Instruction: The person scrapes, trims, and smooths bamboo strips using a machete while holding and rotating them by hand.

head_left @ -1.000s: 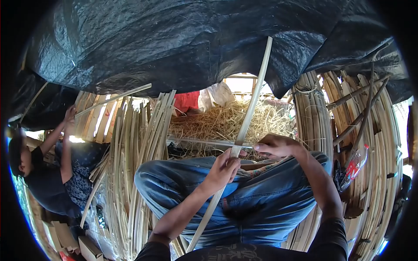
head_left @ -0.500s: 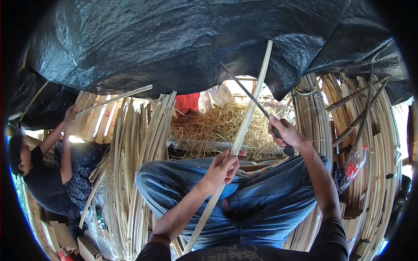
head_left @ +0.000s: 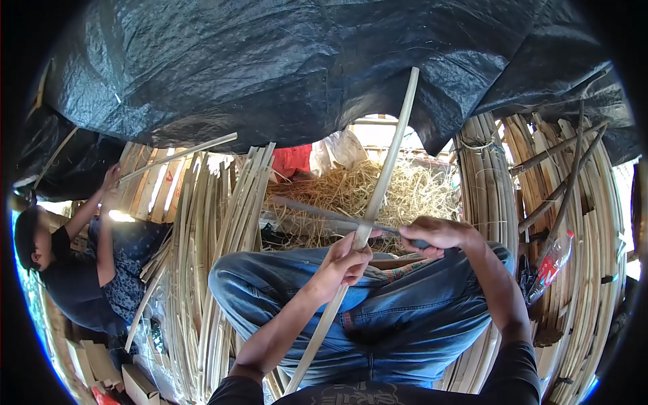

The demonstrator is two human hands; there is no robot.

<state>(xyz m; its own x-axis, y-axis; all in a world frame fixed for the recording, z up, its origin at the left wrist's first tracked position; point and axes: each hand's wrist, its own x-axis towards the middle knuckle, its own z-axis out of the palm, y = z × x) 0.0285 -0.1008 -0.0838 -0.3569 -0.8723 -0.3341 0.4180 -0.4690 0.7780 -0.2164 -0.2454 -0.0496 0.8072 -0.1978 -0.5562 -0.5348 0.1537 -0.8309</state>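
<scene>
The left hand [head_left: 343, 264] was closed around a pale strip [head_left: 387, 173], the right hand [head_left: 442, 233] around a knife [head_left: 386, 228]; its blurred blade crossed the strip, which seemed to need steady holding.

The single head view looks forward and down

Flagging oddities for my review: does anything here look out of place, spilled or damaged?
One thing: a plastic bottle with a red label sits tilted beside the wooden strips, looking stray there. The loose shavings are probably just offcuts; nothing looks broken.
</scene>
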